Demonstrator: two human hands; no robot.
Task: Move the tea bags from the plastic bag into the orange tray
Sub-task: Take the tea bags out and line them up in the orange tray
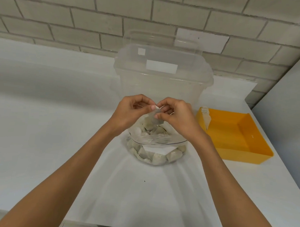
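Count: one bag (154,145), one tray (232,136), one clear tub (162,79), two hands. Tea bags (158,158) in the bag: too many and too overlapped to count, at least a dozen by the visible outlines. The tray already has a few tea bags stacked upright at its near-left corner (205,116); exact number unclear, they blur together.

Hard to see: the bag's plastic is transparent and crumpled, so its rim only reads as a thin dark line below your wrists. A white patch shows through the bag's front; can't tell what it is. The bag's top is hidden behind your hands. The tub behind your fingers is see-through and looks empty, though glare makes that unsure.

Fingers: your left hand (128,110) and right hand (177,116) meet just above the bag mouth. Both are pinched, thumb against forefinger, the other fingers curled in. Between them you hold one tea bag (155,119): your right thumb and forefinger clamp its upper edge, and your left fingertips pinch a small white tag or corner at its top. A thin string loops near your left fingers. The pouch hangs below your fingertips, over the open bag.

The tray sits right of your right hand, apart from it, on the white counter (39,124).
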